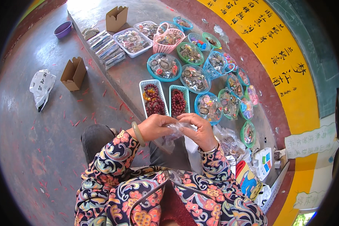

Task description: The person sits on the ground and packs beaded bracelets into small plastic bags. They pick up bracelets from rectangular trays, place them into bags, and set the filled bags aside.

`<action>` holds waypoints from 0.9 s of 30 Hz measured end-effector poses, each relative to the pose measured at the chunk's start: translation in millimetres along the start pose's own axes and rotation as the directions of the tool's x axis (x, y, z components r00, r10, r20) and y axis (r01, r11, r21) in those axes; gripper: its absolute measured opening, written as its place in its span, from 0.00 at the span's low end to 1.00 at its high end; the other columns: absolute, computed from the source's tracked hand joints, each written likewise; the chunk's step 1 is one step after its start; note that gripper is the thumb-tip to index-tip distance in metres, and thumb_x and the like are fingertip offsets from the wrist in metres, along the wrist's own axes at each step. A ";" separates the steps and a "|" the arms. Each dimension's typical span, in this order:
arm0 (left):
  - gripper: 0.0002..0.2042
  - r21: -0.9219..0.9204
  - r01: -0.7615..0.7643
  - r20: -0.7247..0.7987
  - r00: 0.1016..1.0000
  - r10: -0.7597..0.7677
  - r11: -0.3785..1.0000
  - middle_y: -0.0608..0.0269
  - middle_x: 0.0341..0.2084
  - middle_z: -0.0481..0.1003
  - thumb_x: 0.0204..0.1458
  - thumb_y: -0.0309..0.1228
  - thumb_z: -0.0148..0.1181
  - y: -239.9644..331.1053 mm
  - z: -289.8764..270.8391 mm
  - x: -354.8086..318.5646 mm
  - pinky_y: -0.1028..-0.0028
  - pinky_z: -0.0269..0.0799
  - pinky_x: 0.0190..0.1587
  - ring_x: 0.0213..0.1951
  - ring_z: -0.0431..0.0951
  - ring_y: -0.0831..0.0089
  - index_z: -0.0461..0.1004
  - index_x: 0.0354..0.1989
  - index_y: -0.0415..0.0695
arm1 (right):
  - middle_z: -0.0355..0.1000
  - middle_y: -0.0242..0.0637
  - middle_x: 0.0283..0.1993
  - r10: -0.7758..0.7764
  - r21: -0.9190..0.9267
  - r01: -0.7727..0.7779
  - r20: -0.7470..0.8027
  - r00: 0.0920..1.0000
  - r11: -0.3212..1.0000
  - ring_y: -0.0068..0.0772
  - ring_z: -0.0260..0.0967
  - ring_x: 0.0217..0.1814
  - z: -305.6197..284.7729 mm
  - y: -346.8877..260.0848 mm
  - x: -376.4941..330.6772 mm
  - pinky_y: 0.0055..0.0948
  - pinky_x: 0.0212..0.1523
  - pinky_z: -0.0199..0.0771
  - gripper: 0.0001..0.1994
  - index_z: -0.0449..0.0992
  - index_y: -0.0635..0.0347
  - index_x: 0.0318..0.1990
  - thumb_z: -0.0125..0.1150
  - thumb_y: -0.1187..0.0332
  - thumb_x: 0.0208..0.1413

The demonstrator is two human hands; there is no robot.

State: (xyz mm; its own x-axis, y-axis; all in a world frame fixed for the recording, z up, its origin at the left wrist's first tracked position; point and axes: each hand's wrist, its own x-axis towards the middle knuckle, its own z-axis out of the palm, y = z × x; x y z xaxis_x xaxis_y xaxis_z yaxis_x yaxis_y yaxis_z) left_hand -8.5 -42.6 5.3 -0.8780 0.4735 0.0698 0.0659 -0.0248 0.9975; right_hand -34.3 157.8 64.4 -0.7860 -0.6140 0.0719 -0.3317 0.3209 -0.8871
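A small clear plastic bag [172, 132] is pinched between my two hands, above my lap. My left hand [153, 128], with a pale bangle at its wrist, grips the bag's left side. On the other side my right hand [199, 132] holds it with thumb and fingers. Whether anything lies inside the bag cannot be made out. Just beyond my hands stand two rectangular baskets: a white one [142, 93] with dark red and amber bead strings, and a turquoise one [170, 98] with dark red bead strings.
Round basins [148, 67] and a pink basket [157, 47] of packaged trinkets spread ahead and right. Loose plastic bags [229, 141] lie by my right arm. Cardboard boxes [73, 74], a white bag [42, 88] and a purple basin [63, 29] sit left. A raised floor edge [113, 83] runs diagonally.
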 end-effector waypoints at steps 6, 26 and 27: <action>0.14 -0.071 0.061 0.093 0.994 -0.054 0.996 0.64 0.33 0.75 0.50 0.26 0.56 2.8 0.9 1.0 0.77 0.69 0.38 0.35 0.72 0.80 0.70 0.44 0.34 | 0.71 0.34 0.36 0.134 0.384 -0.059 -0.173 0.976 0.921 0.18 0.66 0.37 6.8 5.1 4.0 0.20 0.39 0.66 0.04 0.74 0.64 0.33 0.59 0.75 0.48; 0.13 -0.802 -0.043 -0.162 0.976 -0.146 0.596 0.61 0.34 0.74 0.51 0.24 0.55 -21.6 10.9 6.3 0.74 0.71 0.38 0.34 0.75 0.73 0.69 0.46 0.37 | 0.72 0.37 0.39 0.441 0.914 -0.071 -0.124 0.889 0.399 0.29 0.69 0.41 23.0 26.4 14.1 0.30 0.44 0.70 0.13 0.72 0.63 0.39 0.55 0.63 0.54; 0.13 -0.797 -0.026 -0.154 0.975 -0.162 0.603 0.61 0.34 0.74 0.50 0.24 0.55 -21.1 13.0 7.4 0.74 0.71 0.39 0.34 0.75 0.73 0.69 0.45 0.37 | 0.72 0.36 0.38 0.464 0.907 -0.044 -0.172 0.869 0.419 0.28 0.70 0.39 24.7 29.3 15.0 0.29 0.43 0.70 0.11 0.72 0.63 0.38 0.56 0.64 0.54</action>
State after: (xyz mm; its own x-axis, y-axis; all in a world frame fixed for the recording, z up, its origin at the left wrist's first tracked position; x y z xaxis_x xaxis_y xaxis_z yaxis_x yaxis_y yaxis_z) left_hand -10.2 -27.1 -15.3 -0.9397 0.3296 -0.0917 -0.3150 -0.7291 0.6076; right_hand -42.9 140.1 28.2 -0.9267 -0.2610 -0.2704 0.3687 -0.4928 -0.7882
